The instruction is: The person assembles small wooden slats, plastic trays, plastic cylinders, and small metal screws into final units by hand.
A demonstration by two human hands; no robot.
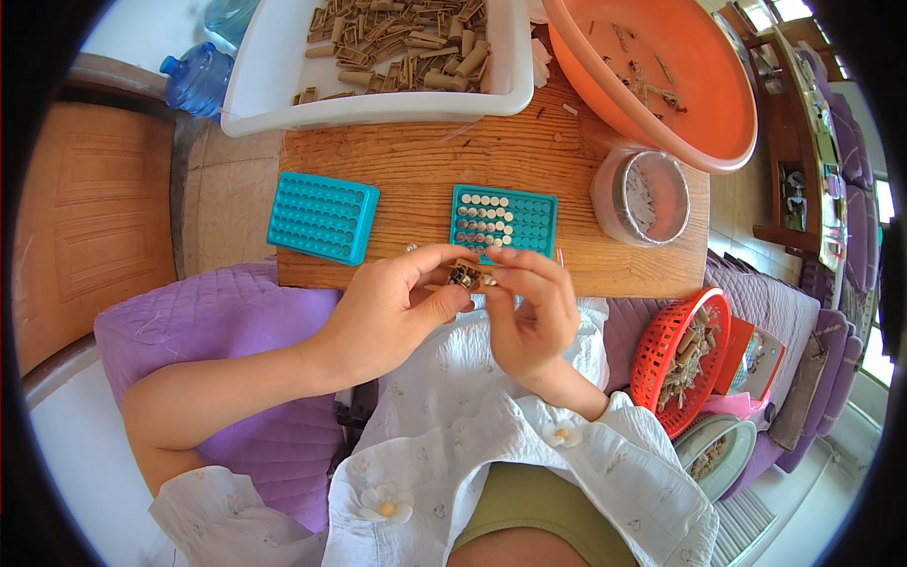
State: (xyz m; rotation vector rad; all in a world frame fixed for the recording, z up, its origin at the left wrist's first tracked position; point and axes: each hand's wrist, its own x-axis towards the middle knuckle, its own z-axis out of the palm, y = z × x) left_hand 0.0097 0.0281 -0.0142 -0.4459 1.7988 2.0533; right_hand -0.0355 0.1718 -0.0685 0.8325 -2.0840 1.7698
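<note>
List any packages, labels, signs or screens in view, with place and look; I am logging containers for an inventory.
Flat orange-red carton: lower right, beside the red plastic mesh basket, with a pale printed panel facing up.
Blue plastic water bottles: upper left, past the white tray; no label shows.
Clear round plastic tub: right on the wooden table, unlabelled.
No signs or screens can be made out.

left hand (397,304): palm turned inward, thumb and fingers pinched closed at the tips | right hand (531,307): fingers curled, fingertips pinched, meeting the left | forearms: both bare, converging from the lower edge
</note>
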